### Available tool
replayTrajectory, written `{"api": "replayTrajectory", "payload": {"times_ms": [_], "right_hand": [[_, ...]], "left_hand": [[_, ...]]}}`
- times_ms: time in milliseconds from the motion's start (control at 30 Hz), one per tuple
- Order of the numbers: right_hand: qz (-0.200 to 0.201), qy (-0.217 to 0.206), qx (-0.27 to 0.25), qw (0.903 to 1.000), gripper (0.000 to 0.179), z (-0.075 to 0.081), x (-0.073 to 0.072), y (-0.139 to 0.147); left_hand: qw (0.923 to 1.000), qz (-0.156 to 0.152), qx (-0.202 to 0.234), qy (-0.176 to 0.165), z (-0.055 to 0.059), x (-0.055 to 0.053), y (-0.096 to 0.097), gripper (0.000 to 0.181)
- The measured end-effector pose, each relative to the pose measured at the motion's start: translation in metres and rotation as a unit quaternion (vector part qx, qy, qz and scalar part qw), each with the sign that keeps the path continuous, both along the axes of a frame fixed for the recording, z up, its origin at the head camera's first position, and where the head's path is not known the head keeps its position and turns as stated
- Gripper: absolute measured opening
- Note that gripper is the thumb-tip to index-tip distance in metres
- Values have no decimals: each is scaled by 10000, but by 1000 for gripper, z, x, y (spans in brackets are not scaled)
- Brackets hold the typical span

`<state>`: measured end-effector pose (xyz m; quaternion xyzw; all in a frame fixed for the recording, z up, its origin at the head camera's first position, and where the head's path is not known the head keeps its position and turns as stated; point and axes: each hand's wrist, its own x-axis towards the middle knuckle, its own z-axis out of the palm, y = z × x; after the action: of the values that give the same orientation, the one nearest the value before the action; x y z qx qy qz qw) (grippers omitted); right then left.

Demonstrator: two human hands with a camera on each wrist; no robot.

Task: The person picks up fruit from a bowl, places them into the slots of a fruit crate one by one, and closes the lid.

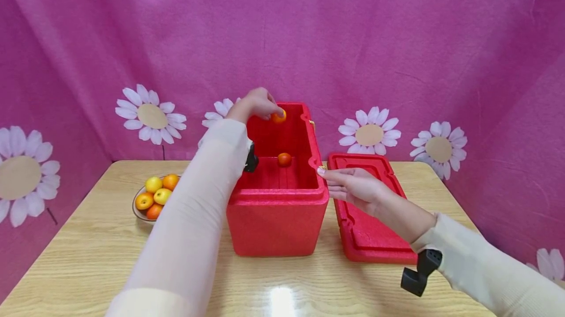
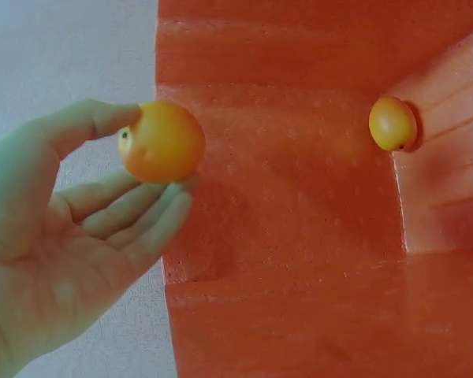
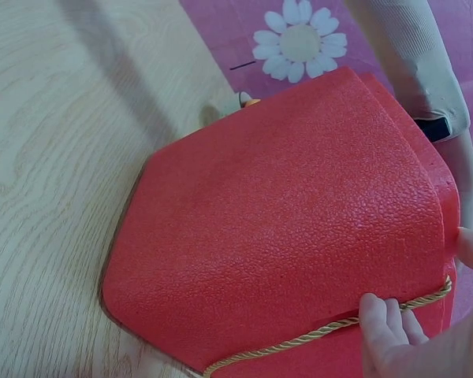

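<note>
Midway along the bench (image 1: pixel 247 287), between its left and right edges, stands an open red box (image 1: pixel 274 228) with one small orange fruit (image 1: pixel 284 159) lying on its floor, towards the far wall. A second orange fruit (image 2: pixel 167 146) is held above the cavity near the far end; it is round and smooth, grading from yellow-orange to deeper orange, with a small dark mark at one end. The left hand (image 1: pixel 258 103) grips this fruit, the thumb above and the fingers beneath. The right hand (image 1: pixel 353 187) holds the box's right rim, its thumb on the rim and its fingers against the outer wall, where a twisted gold cord (image 3: pixel 299 339) runs. Towards the bench's left edge, a bowl (image 1: pixel 138 215), partly covered by the left sleeve (image 1: pixel 207 194), contains five visible fruits: two yellow and three orange. Seven fruits are thus visible altogether. Towards the bench's right edge lies one red lid (image 1: pixel 375 228), its long side running towards the far edge.
</note>
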<state>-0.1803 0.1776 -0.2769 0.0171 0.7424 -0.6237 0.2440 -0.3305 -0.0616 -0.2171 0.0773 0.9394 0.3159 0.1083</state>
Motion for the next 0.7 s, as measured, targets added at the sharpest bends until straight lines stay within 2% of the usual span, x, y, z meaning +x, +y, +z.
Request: {"api": "replayTrajectory", "payload": {"times_ms": [167,267,367,433,533,700], "right_hand": [[15,-5,-11,10000,63,-1,0,-1],[13,8,-22,10000,63,-1,-1,-2],[9,12,-27,10000,63,-1,-2,-2],[10,1,-31,10000,63,-1,-3,-2],[7,-14,-20,10000,63,-1,-3,-1],[6,-8,-7,10000,63,-1,-3,0]], "left_hand": [[9972,64,-739,130,-2,0,-1,23],[9957,175,-906,63,-1,0,-1,26],[9945,366,-973,108,3,2,0,37],[9940,497,-968,120,8,4,1,45],[9917,495,-1154,268,19,7,3,51],[9895,97,-1278,672,43,13,2,43]]}}
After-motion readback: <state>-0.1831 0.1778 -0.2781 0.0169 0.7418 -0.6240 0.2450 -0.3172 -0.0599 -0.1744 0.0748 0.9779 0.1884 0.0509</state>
